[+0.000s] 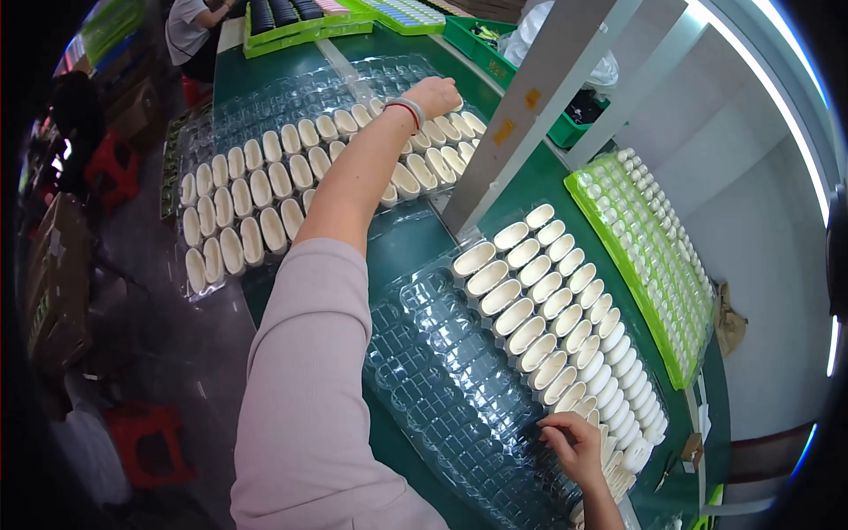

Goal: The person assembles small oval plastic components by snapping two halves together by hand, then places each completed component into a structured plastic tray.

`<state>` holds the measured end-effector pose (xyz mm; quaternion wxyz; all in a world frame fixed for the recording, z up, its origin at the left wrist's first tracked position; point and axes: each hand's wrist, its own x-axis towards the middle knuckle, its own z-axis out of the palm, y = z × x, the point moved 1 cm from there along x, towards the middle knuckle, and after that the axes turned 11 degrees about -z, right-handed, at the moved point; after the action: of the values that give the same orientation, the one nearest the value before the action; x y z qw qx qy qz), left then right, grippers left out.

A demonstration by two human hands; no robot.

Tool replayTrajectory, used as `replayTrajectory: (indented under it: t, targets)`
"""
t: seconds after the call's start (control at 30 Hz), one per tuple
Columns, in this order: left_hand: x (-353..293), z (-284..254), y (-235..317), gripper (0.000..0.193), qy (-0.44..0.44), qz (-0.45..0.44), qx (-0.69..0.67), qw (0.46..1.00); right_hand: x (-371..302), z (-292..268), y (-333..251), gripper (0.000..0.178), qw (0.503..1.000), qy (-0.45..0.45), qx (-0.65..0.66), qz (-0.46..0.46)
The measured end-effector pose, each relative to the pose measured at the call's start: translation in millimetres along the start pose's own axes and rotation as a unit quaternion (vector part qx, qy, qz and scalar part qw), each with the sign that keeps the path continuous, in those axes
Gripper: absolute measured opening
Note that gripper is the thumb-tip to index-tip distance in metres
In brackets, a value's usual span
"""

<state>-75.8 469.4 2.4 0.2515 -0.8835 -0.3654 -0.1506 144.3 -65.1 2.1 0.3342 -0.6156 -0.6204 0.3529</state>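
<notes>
My left hand (433, 95) reaches far forward, a light band and a red one round its wrist. Its fingers are bent down and closed at the back end of the cream oval shells (252, 240) that stand in rows in a clear plastic tray. What the fingertips grip is hidden. At the lower right, my right hand (576, 446) hovers beside a second group of cream oval shells (526, 336) in a clear tray (450, 353). Its fingers are loosely curled and a little apart, with nothing visible in them. White rounded pieces (609, 384) cover part of that tray's right side.
A grey metal post (530, 115) rises between the two trays. A lime-green tray (632, 269) of white pieces stands on the right. Green crates (481, 40) and lime trays (309, 40) line the back. Another person (190, 35) sits far left; a red stool (148, 442) stands below.
</notes>
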Motion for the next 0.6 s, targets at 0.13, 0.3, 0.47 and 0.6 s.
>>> replayTrajectory:
  t: [0.13, 0.3, 0.47, 0.6]
  targets:
    - [10, 6, 7, 0.009, -0.028, -0.046, -0.04, 0.998, -1, 0, 3, 0.01, 1.0, 0.025, 0.006, 0.015]
    - [23, 18, -16, 0.014, -0.182, -0.059, -0.12, 0.974, -2, 2, 1, 0.009, 0.995, 0.073, 0.057, 0.044]
    - [9, 36, -23, 0.014, -0.133, -0.124, -0.368, 0.912, -3, 5, 5, 0.008, 0.988, 0.109, 0.087, 0.064]
    - [6, 34, -37, 0.03, 0.023, -0.27, -0.318, 0.908, -2, 9, 2, 0.008, 0.988, 0.108, 0.088, 0.059]
